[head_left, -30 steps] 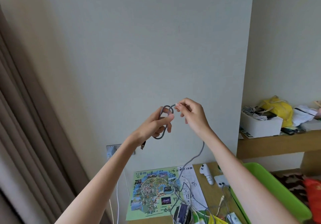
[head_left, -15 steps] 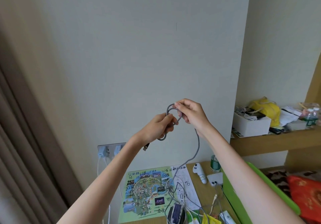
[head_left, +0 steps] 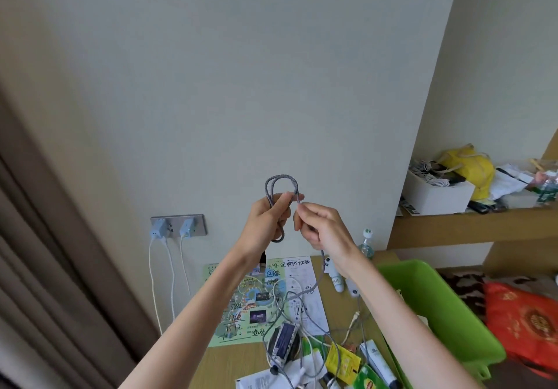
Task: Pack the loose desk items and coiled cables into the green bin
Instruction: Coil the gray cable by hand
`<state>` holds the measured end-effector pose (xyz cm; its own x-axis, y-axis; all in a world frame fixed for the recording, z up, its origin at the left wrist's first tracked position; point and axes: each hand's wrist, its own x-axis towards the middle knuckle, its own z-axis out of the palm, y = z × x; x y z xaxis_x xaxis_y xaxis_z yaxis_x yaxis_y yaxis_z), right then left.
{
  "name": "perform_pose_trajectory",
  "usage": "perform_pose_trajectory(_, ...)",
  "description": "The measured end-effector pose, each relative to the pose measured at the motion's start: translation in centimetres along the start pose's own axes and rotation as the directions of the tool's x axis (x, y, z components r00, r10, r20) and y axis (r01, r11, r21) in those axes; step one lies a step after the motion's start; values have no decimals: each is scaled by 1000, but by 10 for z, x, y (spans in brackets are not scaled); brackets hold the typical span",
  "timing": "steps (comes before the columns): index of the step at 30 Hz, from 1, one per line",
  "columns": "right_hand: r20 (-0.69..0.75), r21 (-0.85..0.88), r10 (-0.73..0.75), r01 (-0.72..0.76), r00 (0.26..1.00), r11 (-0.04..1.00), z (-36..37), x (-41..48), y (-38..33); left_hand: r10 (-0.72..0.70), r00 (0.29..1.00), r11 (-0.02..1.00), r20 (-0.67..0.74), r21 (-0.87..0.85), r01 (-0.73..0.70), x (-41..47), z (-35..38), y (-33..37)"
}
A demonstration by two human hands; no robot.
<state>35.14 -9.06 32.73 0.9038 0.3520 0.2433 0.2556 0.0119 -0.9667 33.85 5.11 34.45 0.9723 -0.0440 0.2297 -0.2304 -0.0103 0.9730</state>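
Note:
Both hands are raised in front of the wall, coiling a grey braided cable [head_left: 281,180]. My left hand [head_left: 268,222] grips the small coil, two loops standing above its fingers and a plug end hanging below the wrist. My right hand [head_left: 320,225] pinches the same cable just right of the coil. From there the free length drops to the desk and runs among the loose items [head_left: 320,355]. The green bin [head_left: 437,307] sits on the right side of the desk, below my right forearm.
A colourful map sheet [head_left: 241,304] and a white paper lie on the wooden desk. Two chargers with white cords sit in a wall socket [head_left: 178,225]. A shelf [head_left: 471,222] at right holds a white box and a yellow bag. A red bag [head_left: 525,319] lies beyond the bin.
The view has tilted down, showing more of the desk and bin. My right hand has slid down off the top of the loop, which now stands clear above my left hand.

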Motion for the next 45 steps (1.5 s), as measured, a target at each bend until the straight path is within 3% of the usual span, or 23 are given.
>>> perform_pose_trajectory(4, 68, 10, 50, -50, 996, 999, -4, -16, 36, -3, 1000, 1000, 11, 12, 3, -9, 13, -34)
perform_pose_trajectory(9, 117, -34, 15, -11, 993, 999, -10, -38, 92, 59, 998, 994, -1, 96, -58, -21, 21, -84)
perform_pose_trajectory(13, 155, -104, 14, 2, 988, 995, -19, -52, 150, 96, 991, 986, -90, 148, -83, -23, 22, -119)
perform_pose_trajectory(15, 132, -125, 31, -14, 991, 992, -19, -57, 182, 82, 990, 992, -116, 105, -70, -27, 21, -136)
perform_pose_trajectory(18, 139, -225, 38, -6, 990, 974, -15, -68, 230, 22, 995, 990, -94, -138, -35, -42, 20, -160)
perform_pose_trajectory(22, 183, -387, 29, 45, 983, 921, -7, -102, 269, 27, 985, 994, -170, -101, -45, -84, 17, -178)
perform_pose_trajectory(29, -50, -329, -176, 150, 983, 932, 25, -166, 227, 155, 967, 983, -202, 126, -131, -186, -8, -179)
perform_pose_trajectory(36, -39, -396, -336, 294, 941, 870, 62, -195, 157, 293, 932, 919, -213, 333, -213, -241, -36, -155)
perform_pose_trajectory(41, -14, -486, -390, 334, 921, 807, 71, -196, 123, 395, 917, 731, -57, 624, -276, -253, -46, -132)
perform_pose_trajectory(45, 116, -416, -396, 407, 911, 813, 75, -196, 95, 385, 920, 555, 78, 776, -298, -255, -48, -125)
